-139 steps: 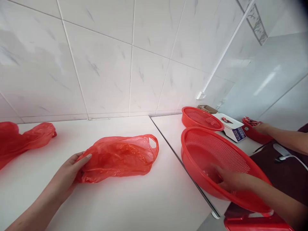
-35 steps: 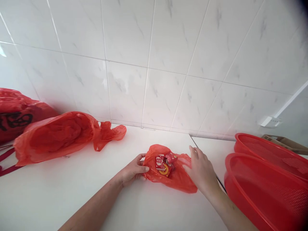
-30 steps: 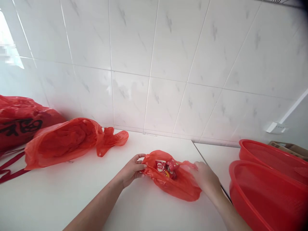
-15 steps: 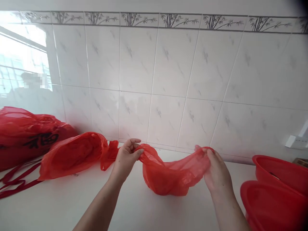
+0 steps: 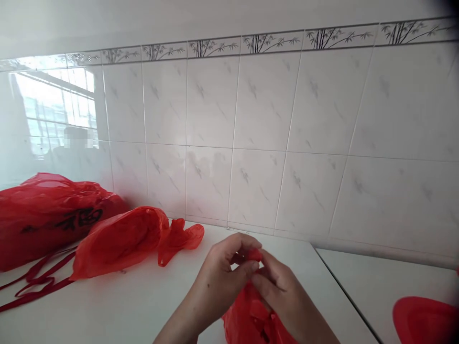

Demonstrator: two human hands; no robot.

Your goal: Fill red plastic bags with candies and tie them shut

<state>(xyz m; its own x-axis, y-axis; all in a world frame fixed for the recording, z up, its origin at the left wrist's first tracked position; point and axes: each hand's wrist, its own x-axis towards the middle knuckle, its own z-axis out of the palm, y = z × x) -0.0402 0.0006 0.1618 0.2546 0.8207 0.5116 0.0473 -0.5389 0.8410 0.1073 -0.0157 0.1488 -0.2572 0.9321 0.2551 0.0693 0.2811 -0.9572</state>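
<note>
A thin red plastic bag [image 5: 247,313] hangs gathered below my two hands, partly hidden by them. My left hand [image 5: 229,267] pinches the bunched top of the bag between thumb and fingers. Right against it, my right hand [image 5: 276,282] is closed on the same gathered plastic, with a small red tuft showing between the fingertips. Farther left, a second red plastic bag [image 5: 122,243] lies on the white surface, its neck twisted and its end flared out.
A large red bag with black lettering [image 5: 60,224] lies at the far left, its red straps [image 5: 39,282] trailing on the white surface [image 5: 143,310]. A red basin [image 5: 426,317] stands at the lower right. The tiled wall [image 5: 261,114] rises behind, and a dark seam crosses the surface at right.
My hands were apart, stretching the bag between them; now they meet at its bunched top, and the bag hangs below. The view has turned right and up, with less of the basins in sight.
</note>
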